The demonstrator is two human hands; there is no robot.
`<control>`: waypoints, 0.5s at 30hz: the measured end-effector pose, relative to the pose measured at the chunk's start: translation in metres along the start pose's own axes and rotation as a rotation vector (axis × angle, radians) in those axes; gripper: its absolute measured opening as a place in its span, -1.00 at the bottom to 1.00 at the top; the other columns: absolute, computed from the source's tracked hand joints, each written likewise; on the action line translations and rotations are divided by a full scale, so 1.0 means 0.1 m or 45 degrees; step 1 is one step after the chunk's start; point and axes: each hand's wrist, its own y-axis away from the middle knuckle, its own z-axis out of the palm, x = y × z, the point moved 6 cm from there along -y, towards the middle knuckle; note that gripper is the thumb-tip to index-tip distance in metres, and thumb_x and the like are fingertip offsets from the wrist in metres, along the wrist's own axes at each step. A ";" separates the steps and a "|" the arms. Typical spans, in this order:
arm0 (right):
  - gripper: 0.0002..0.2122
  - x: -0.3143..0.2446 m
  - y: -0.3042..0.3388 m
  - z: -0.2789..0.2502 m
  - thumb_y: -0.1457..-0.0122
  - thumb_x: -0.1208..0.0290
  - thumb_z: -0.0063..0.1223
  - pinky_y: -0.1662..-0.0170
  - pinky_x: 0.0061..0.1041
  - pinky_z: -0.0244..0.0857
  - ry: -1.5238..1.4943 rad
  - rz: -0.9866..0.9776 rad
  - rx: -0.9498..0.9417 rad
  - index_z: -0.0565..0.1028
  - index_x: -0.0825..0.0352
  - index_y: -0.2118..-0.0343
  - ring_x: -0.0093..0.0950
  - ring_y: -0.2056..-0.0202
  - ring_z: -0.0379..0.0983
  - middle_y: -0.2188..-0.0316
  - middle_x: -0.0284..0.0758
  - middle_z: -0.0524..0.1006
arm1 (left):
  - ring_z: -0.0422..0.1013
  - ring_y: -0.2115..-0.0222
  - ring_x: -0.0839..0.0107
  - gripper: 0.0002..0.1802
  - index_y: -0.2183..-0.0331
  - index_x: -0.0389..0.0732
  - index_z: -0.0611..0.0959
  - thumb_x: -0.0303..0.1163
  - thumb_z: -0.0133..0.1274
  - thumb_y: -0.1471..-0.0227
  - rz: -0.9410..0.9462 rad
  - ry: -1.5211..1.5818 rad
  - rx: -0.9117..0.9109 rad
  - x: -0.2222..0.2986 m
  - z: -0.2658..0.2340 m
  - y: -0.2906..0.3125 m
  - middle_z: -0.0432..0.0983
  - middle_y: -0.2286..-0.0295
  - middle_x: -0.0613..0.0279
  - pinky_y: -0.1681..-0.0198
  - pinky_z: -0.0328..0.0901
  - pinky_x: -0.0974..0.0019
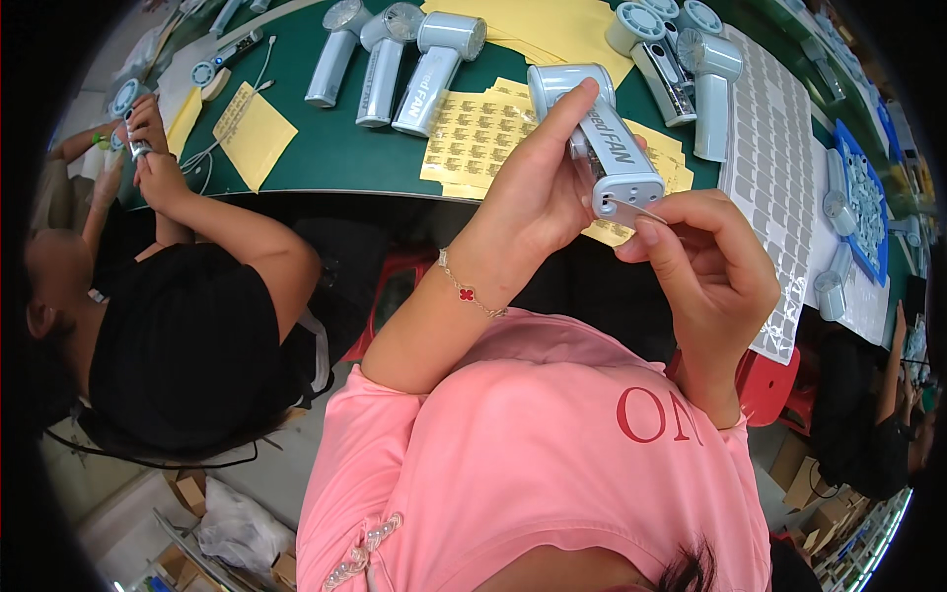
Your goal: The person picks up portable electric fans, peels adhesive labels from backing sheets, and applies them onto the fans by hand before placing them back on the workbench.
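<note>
My left hand (543,183) is wrapped round a light-blue handheld fan (617,153), its base end turned toward me. At that base my right hand (705,247) pinches a thin pale strip (631,211) between thumb and forefinger. The strip's far end meets the fan beside a small hole; whether it passes into it I cannot tell. Below the fan lie yellow label sheets (473,138) on the green table (296,178). Three more handheld fans (380,84) rest to the left of mine, and several others (710,99) are at the right.
A large sheet of grey labels (769,148) covers the table's right side. Beyond it is a blue tray (863,197) full of small pale parts. At the left, a co-worker (187,326) in black handles something small. A red stool (764,385) stands under the table edge.
</note>
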 end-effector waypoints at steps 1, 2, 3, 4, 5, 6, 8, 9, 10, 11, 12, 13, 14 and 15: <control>-0.89 -0.01 0.00 0.01 0.04 0.71 0.06 0.44 -0.74 0.39 0.001 -0.007 -0.001 0.45 0.51 0.40 -0.56 0.49 0.47 0.44 -0.27 0.44 | 0.43 0.37 0.34 -0.63 0.22 -0.23 0.39 -0.16 -0.02 -0.03 0.004 0.001 0.003 0.01 -0.01 0.01 0.44 0.41 0.11 0.39 0.39 0.26; -0.89 -0.01 0.00 0.01 0.04 0.71 0.06 0.44 -0.74 0.39 0.003 -0.008 0.000 0.45 0.51 0.40 -0.56 0.49 0.47 0.44 -0.27 0.44 | 0.43 0.37 0.34 -0.62 0.22 -0.23 0.39 -0.16 -0.02 -0.03 -0.006 -0.006 0.003 0.00 0.00 0.00 0.44 0.41 0.11 0.40 0.39 0.25; -0.89 -0.01 0.00 0.00 0.04 0.71 0.06 0.44 -0.74 0.39 0.006 -0.011 0.007 0.45 0.51 0.41 -0.56 0.49 0.47 0.44 -0.27 0.44 | 0.43 0.36 0.34 -0.62 0.21 -0.23 0.39 -0.15 -0.02 -0.03 -0.016 -0.012 0.003 0.00 0.00 0.00 0.45 0.41 0.11 0.40 0.39 0.25; -0.89 -0.02 0.00 0.00 0.04 0.72 0.06 0.45 -0.74 0.39 0.009 -0.015 0.013 0.45 0.51 0.41 -0.56 0.49 0.47 0.44 -0.27 0.44 | 0.43 0.36 0.34 -0.62 0.21 -0.23 0.39 -0.15 -0.02 -0.03 -0.016 -0.012 0.002 0.00 0.01 0.01 0.45 0.41 0.11 0.40 0.39 0.25; -0.89 -0.02 0.01 0.00 0.04 0.72 0.06 0.45 -0.74 0.39 0.011 -0.015 0.015 0.45 0.51 0.41 -0.56 0.49 0.47 0.44 -0.27 0.44 | 0.43 0.36 0.34 -0.62 0.21 -0.23 0.39 -0.15 -0.03 -0.03 -0.022 -0.018 -0.001 -0.01 0.01 0.01 0.45 0.41 0.11 0.40 0.39 0.24; -0.89 -0.02 0.01 0.00 0.05 0.72 0.06 0.45 -0.75 0.40 0.043 -0.029 0.020 0.45 0.51 0.41 -0.57 0.49 0.47 0.44 -0.27 0.44 | 0.43 0.36 0.34 -0.62 0.22 -0.23 0.39 -0.14 -0.03 -0.03 -0.028 -0.025 -0.005 -0.01 0.02 0.01 0.45 0.41 0.11 0.39 0.39 0.24; -0.89 -0.03 0.01 0.00 0.05 0.72 0.06 0.45 -0.75 0.40 0.074 -0.043 0.024 0.45 0.51 0.41 -0.57 0.49 0.47 0.44 -0.28 0.44 | 0.43 0.36 0.34 -0.62 0.22 -0.23 0.40 -0.15 -0.03 -0.03 -0.024 -0.025 -0.005 -0.01 0.01 0.01 0.45 0.41 0.11 0.39 0.39 0.24; -0.89 -0.04 0.01 0.01 0.05 0.72 0.06 0.45 -0.75 0.40 0.087 -0.049 0.023 0.45 0.51 0.41 -0.57 0.49 0.47 0.45 -0.28 0.44 | 0.43 0.36 0.34 -0.63 0.22 -0.23 0.40 -0.15 -0.03 -0.03 -0.020 -0.024 -0.004 -0.01 0.01 0.01 0.45 0.41 0.11 0.39 0.39 0.24; -0.89 -0.05 0.01 0.01 0.05 0.73 0.06 0.46 -0.75 0.39 0.101 -0.056 0.023 0.45 0.50 0.41 -0.57 0.49 0.47 0.45 -0.28 0.44 | 0.43 0.36 0.34 -0.63 0.22 -0.23 0.40 -0.15 -0.03 -0.03 -0.019 -0.024 -0.004 -0.01 0.01 0.02 0.45 0.41 0.11 0.39 0.39 0.24; -0.89 -0.05 0.02 0.01 0.05 0.73 0.06 0.46 -0.75 0.39 0.102 -0.057 0.024 0.45 0.50 0.41 -0.57 0.49 0.47 0.45 -0.28 0.44 | 0.43 0.36 0.34 -0.63 0.23 -0.23 0.40 -0.15 -0.03 -0.03 -0.019 -0.027 0.007 -0.01 0.01 0.02 0.45 0.41 0.11 0.39 0.39 0.24; -0.89 -0.05 0.02 0.01 0.05 0.73 0.06 0.46 -0.75 0.40 0.097 -0.054 0.031 0.45 0.50 0.41 -0.57 0.49 0.47 0.45 -0.28 0.44 | 0.43 0.36 0.33 -0.63 0.23 -0.23 0.41 -0.15 -0.03 -0.03 -0.021 -0.029 0.017 -0.01 0.01 0.02 0.45 0.41 0.11 0.39 0.39 0.24; -0.89 -0.05 0.02 0.00 0.05 0.73 0.06 0.46 -0.75 0.40 0.093 -0.052 0.039 0.45 0.51 0.41 -0.57 0.49 0.47 0.45 -0.28 0.43 | 0.43 0.36 0.33 -0.63 0.23 -0.23 0.41 -0.15 -0.03 -0.03 -0.022 -0.030 0.014 -0.01 0.02 0.02 0.45 0.41 0.11 0.39 0.39 0.24; -0.89 -0.04 0.02 0.01 0.05 0.73 0.06 0.46 -0.75 0.40 0.092 -0.054 0.038 0.45 0.51 0.41 -0.57 0.49 0.47 0.45 -0.28 0.43 | 0.43 0.37 0.34 -0.64 0.24 -0.23 0.41 -0.15 -0.03 -0.03 -0.024 -0.028 0.024 -0.01 0.02 0.02 0.45 0.41 0.11 0.40 0.39 0.24; -0.89 -0.04 0.03 0.01 0.05 0.73 0.06 0.45 -0.74 0.40 0.082 -0.043 0.046 0.44 0.51 0.41 -0.57 0.49 0.47 0.45 -0.27 0.43 | 0.43 0.37 0.34 -0.64 0.24 -0.23 0.41 -0.15 -0.03 -0.04 -0.027 -0.026 0.033 -0.02 0.01 0.03 0.45 0.42 0.11 0.40 0.39 0.25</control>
